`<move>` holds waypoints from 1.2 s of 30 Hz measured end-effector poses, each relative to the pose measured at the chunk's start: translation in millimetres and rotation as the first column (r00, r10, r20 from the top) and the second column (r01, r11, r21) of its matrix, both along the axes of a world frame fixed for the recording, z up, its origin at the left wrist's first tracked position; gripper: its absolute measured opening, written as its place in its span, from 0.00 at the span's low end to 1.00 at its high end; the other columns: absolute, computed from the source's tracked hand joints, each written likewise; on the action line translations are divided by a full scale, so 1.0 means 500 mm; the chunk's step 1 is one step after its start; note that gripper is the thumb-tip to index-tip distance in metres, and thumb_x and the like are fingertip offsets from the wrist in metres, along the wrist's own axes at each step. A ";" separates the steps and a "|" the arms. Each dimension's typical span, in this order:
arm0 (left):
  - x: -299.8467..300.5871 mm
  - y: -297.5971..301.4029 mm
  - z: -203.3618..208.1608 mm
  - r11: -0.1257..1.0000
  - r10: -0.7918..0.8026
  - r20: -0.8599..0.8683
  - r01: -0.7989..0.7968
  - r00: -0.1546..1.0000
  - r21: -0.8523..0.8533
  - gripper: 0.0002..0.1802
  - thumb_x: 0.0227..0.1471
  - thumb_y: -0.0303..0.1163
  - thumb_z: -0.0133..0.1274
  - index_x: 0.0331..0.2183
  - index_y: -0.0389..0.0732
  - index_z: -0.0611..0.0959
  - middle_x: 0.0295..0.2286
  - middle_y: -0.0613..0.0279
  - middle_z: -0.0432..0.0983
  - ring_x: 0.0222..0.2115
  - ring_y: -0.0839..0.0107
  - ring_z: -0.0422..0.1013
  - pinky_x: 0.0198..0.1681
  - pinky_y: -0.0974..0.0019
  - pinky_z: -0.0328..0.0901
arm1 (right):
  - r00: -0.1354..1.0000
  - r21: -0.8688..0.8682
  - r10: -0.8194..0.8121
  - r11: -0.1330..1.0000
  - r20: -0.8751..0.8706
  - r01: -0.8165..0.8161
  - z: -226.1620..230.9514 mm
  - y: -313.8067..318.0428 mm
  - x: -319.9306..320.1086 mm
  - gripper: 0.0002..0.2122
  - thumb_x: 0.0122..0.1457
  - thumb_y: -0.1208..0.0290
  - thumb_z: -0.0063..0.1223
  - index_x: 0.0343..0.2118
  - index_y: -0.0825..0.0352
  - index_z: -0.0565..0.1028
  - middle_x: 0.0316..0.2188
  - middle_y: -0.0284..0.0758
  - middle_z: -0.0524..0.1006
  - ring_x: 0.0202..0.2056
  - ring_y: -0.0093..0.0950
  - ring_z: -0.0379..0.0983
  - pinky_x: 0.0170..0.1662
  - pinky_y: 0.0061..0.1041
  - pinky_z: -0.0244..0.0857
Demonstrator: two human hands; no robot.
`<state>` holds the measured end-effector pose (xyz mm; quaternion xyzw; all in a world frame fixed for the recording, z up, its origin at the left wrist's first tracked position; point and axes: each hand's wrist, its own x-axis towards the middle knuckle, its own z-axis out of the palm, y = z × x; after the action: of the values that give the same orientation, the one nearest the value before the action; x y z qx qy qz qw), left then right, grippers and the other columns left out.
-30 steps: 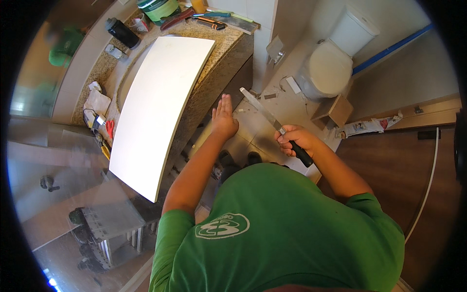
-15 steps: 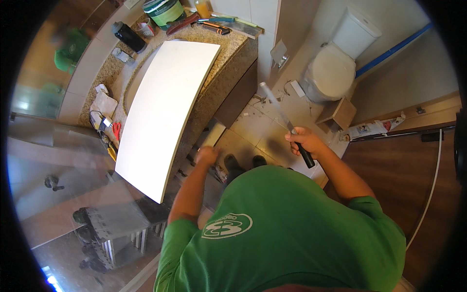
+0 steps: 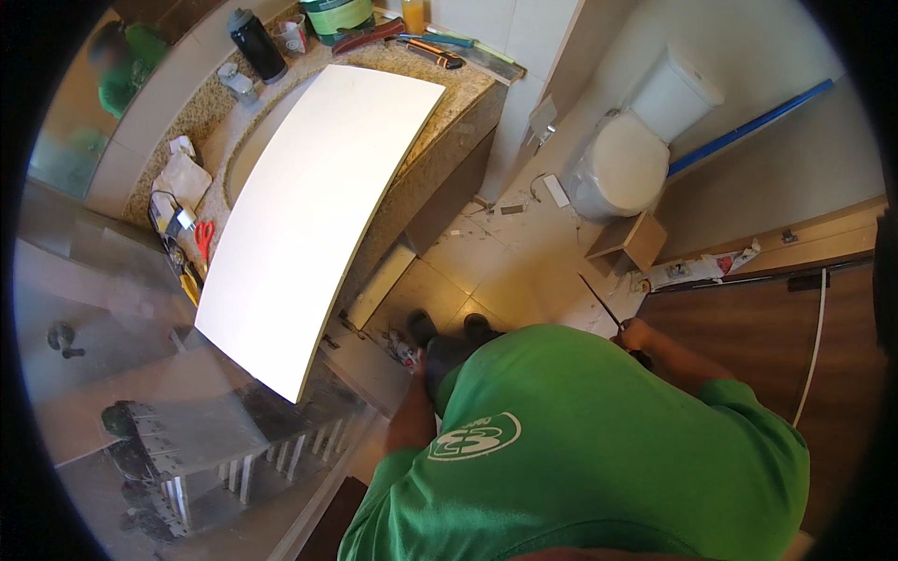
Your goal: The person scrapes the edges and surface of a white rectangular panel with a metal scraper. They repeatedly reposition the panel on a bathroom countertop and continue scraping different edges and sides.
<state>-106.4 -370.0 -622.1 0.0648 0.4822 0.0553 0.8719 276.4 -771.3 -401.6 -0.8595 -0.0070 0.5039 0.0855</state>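
Observation:
My right hand is closed around the black handle of a long, thin-bladed tool, low on my right side. The blade points forward and to the left, seen nearly edge-on, so its exact kind is unclear. My left hand hangs low beside my left leg, partly hidden, and its fingers cannot be made out. To the left, a large white panel lies across the sink counter, covering part of the basin and overhanging the counter's near end.
On the granite counter are red-handled scissors, a black bottle, a green-and-white bucket and an orange-black utility knife. A toilet stands ahead right, near a wooden box-like piece. Debris litters the floor.
My right hand has lowered and drawn back to the right with the tool, whose blade has turned edge-on. My left hand has dropped back toward my leg. My body has shifted right.

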 end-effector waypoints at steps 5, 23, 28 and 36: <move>0.241 0.097 0.175 0.997 0.066 0.394 -0.076 0.917 0.009 0.46 0.64 0.67 0.40 0.70 0.45 0.61 0.68 0.49 0.57 0.71 0.56 0.48 0.70 0.38 0.46 | 0.991 0.073 0.107 0.991 0.079 -0.113 0.040 0.040 0.049 0.22 0.58 0.58 0.69 0.37 0.78 0.76 0.19 0.42 0.76 0.15 0.31 0.74 0.21 0.34 0.68; 0.260 0.188 0.510 -0.410 -0.527 -0.728 0.619 0.439 0.670 0.19 0.62 0.47 0.56 0.34 0.39 0.86 0.30 0.52 0.81 0.34 0.57 0.78 0.42 0.56 0.71 | 0.921 0.651 -0.387 0.686 -0.051 0.325 -0.008 0.247 -0.059 0.08 0.66 0.68 0.55 0.41 0.66 0.73 0.18 0.31 0.70 0.17 0.23 0.70 0.18 0.26 0.63; 0.490 0.393 0.712 -0.573 -0.251 -0.467 0.259 0.848 0.778 0.21 0.57 0.47 0.64 0.34 0.36 0.85 0.42 0.48 0.81 0.45 0.54 0.76 0.50 0.57 0.70 | 0.918 0.774 -0.368 0.620 0.145 0.126 0.048 0.409 -0.021 0.12 0.68 0.66 0.53 0.50 0.66 0.74 0.20 0.31 0.72 0.19 0.22 0.71 0.25 0.24 0.66; 0.643 0.711 0.666 -0.831 0.244 -0.816 0.547 0.524 0.103 0.48 0.58 0.73 0.42 0.69 0.53 0.63 0.71 0.56 0.50 0.72 0.49 0.43 0.72 0.39 0.36 | 0.763 0.759 -0.260 0.497 0.593 -0.420 0.153 0.681 0.056 0.24 0.69 0.70 0.50 0.68 0.51 0.66 0.33 0.42 0.79 0.32 0.34 0.75 0.41 0.30 0.70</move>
<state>215.0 -14.5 -289.3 0.9767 0.2118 0.0325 0.0109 304.4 -430.6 -325.0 -0.8123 -0.3294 0.1086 0.4688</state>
